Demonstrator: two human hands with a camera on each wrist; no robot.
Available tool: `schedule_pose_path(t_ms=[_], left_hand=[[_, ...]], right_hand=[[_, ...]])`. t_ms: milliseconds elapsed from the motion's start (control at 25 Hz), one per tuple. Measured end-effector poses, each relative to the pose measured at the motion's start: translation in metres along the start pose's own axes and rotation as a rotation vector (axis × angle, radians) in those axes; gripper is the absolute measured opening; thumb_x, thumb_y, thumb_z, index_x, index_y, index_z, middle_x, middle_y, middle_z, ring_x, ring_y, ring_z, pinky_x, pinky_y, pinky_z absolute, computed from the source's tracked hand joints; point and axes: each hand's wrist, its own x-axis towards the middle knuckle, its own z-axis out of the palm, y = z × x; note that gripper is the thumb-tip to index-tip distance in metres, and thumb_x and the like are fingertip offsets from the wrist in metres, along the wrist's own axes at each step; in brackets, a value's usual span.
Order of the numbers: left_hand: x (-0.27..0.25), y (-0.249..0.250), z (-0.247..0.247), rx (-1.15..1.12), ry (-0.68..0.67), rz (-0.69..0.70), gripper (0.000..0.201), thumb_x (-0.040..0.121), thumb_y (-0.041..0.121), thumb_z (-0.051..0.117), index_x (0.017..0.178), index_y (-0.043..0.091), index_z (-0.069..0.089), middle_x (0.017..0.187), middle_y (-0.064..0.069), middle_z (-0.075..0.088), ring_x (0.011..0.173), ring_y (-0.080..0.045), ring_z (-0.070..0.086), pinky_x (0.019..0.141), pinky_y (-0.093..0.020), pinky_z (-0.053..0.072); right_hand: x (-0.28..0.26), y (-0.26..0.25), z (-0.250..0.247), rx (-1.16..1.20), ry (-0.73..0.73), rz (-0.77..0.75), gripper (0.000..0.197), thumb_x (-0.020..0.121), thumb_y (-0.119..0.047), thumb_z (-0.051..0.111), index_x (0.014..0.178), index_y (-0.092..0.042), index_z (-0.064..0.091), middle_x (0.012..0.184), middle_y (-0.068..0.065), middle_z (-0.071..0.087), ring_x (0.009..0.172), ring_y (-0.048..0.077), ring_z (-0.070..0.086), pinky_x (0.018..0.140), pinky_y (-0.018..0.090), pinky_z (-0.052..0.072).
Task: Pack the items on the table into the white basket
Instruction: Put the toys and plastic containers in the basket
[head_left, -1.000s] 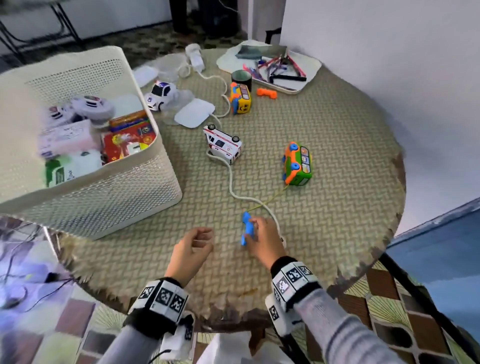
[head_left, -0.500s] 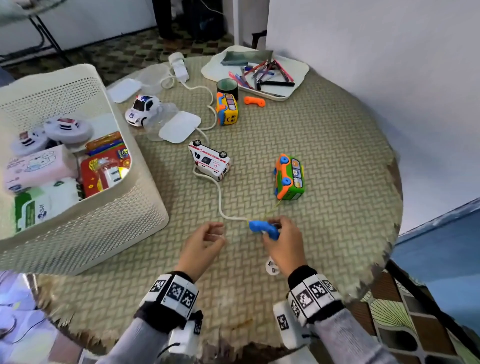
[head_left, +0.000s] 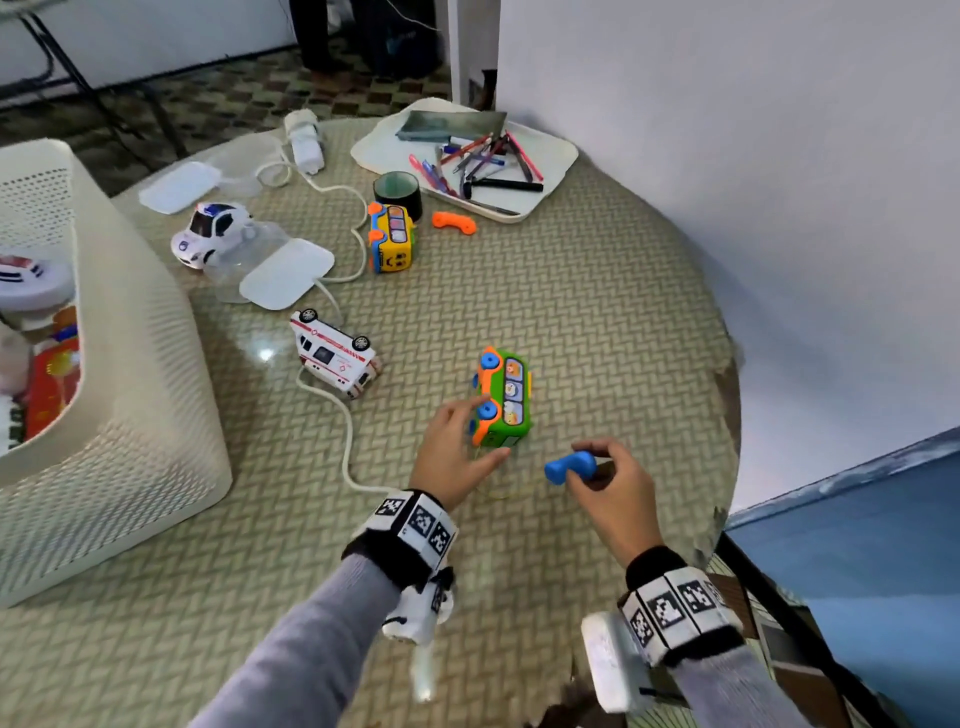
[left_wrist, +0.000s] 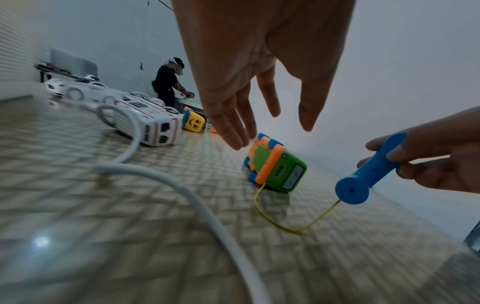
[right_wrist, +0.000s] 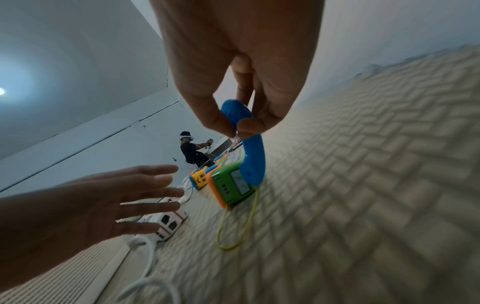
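Observation:
A green and orange toy bus lies on its side mid-table. A thin yellow cord ties it to a blue toy handset. My right hand pinches the handset just above the table, right of the bus. My left hand is spread, its fingers straight, at the bus's near left side. The white basket stands at the left, holding several packed items.
On the table lie a white ambulance toy, a white police car, a yellow bus toy, an orange handset, a tape roll, a white charger cable, plastic lids and a tray of pens. A wall is close on the right.
My right hand has carried the blue handset to the right of the bus. My left hand has stretched forward, fingers straightened, up to the green bus. The head view has shifted.

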Motion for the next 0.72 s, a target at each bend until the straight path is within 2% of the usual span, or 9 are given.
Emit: schedule_pose_path(t_ms=[120, 160, 240, 320, 400, 520, 600, 680, 720], left_hand=[[0.025, 0.004, 0.024, 0.019, -0.009, -0.093, 0.077, 0.070, 0.029, 0.083, 0.137, 0.024, 0.044, 0.137, -0.007, 0.038, 0.121, -0.017, 0.043, 0.100, -0.017, 0.032], [0.029, 0.006, 0.029, 0.007, 0.003, -0.112, 0.079, 0.069, 0.028, 0.084, 0.136, 0.024, 0.043, 0.135, -0.004, 0.037, 0.118, -0.014, 0.044, 0.100, -0.020, 0.036], [0.031, 0.008, 0.035, -0.024, 0.042, -0.115, 0.079, 0.066, 0.022, 0.086, 0.133, 0.022, 0.044, 0.128, 0.001, 0.039, 0.108, -0.008, 0.044, 0.094, -0.018, 0.038], [0.033, 0.011, 0.038, -0.051, 0.087, -0.111, 0.074, 0.065, 0.015, 0.086, 0.128, 0.021, 0.048, 0.122, 0.002, 0.042, 0.101, -0.006, 0.045, 0.089, -0.014, 0.040], [0.035, 0.008, 0.038, -0.070, 0.119, -0.102, 0.071, 0.063, 0.015, 0.086, 0.123, 0.022, 0.050, 0.118, -0.002, 0.051, 0.098, -0.009, 0.049, 0.085, -0.015, 0.040], [0.030, 0.006, 0.030, -0.162, 0.153, -0.117, 0.067, 0.056, 0.031, 0.083, 0.112, 0.041, 0.049, 0.112, 0.000, 0.062, 0.100, -0.014, 0.060, 0.085, -0.031, 0.051], [0.023, 0.010, 0.022, -0.249, 0.170, -0.108, 0.061, 0.056, 0.031, 0.080, 0.107, 0.043, 0.050, 0.107, 0.004, 0.065, 0.095, -0.009, 0.065, 0.081, -0.027, 0.054], [0.015, 0.016, 0.013, -0.361, 0.167, -0.096, 0.058, 0.061, 0.020, 0.081, 0.110, 0.032, 0.053, 0.106, 0.005, 0.065, 0.087, 0.002, 0.065, 0.076, -0.016, 0.052], [0.011, 0.019, 0.009, -0.428, 0.163, -0.084, 0.056, 0.062, 0.020, 0.079, 0.112, 0.028, 0.054, 0.107, 0.004, 0.064, 0.085, 0.006, 0.064, 0.075, -0.014, 0.051]], right_hand=[[0.022, 0.010, -0.012, 0.002, -0.029, -0.004, 0.035, 0.074, 0.008, 0.068, 0.086, -0.025, 0.063, 0.085, -0.001, 0.067, 0.064, -0.004, 0.057, 0.062, 0.007, 0.045], [0.027, 0.013, -0.015, -0.003, -0.041, -0.006, 0.030, 0.076, 0.006, 0.068, 0.091, -0.021, 0.065, 0.086, 0.001, 0.067, 0.062, -0.005, 0.056, 0.061, 0.007, 0.044], [0.034, 0.018, -0.019, -0.034, -0.067, -0.017, 0.023, 0.082, -0.004, 0.070, 0.101, -0.016, 0.066, 0.086, 0.001, 0.065, 0.058, 0.002, 0.053, 0.060, 0.010, 0.043], [0.042, 0.021, -0.020, -0.057, -0.101, -0.039, 0.024, 0.087, -0.014, 0.067, 0.110, -0.017, 0.064, 0.092, -0.001, 0.064, 0.069, 0.009, 0.058, 0.067, 0.020, 0.049], [0.050, 0.024, -0.018, -0.052, -0.141, -0.062, 0.030, 0.090, -0.015, 0.064, 0.119, -0.017, 0.061, 0.103, 0.001, 0.063, 0.087, 0.018, 0.060, 0.078, 0.031, 0.051], [0.060, 0.017, -0.009, -0.060, -0.247, -0.065, 0.043, 0.092, -0.010, 0.058, 0.134, -0.016, 0.052, 0.115, 0.012, 0.056, 0.102, 0.021, 0.056, 0.093, 0.036, 0.047], [0.066, 0.007, -0.003, -0.071, -0.322, -0.068, 0.051, 0.094, 0.000, 0.051, 0.141, -0.018, 0.041, 0.113, 0.016, 0.049, 0.098, 0.023, 0.054, 0.096, 0.033, 0.044], [0.071, -0.009, 0.002, -0.049, -0.372, -0.076, 0.057, 0.094, 0.009, 0.043, 0.145, -0.015, 0.035, 0.115, 0.013, 0.047, 0.096, 0.019, 0.052, 0.094, 0.021, 0.042], [0.073, -0.017, 0.004, -0.024, -0.356, -0.068, 0.054, 0.093, 0.009, 0.045, 0.143, -0.011, 0.038, 0.117, 0.011, 0.049, 0.096, 0.014, 0.054, 0.091, 0.014, 0.040]])
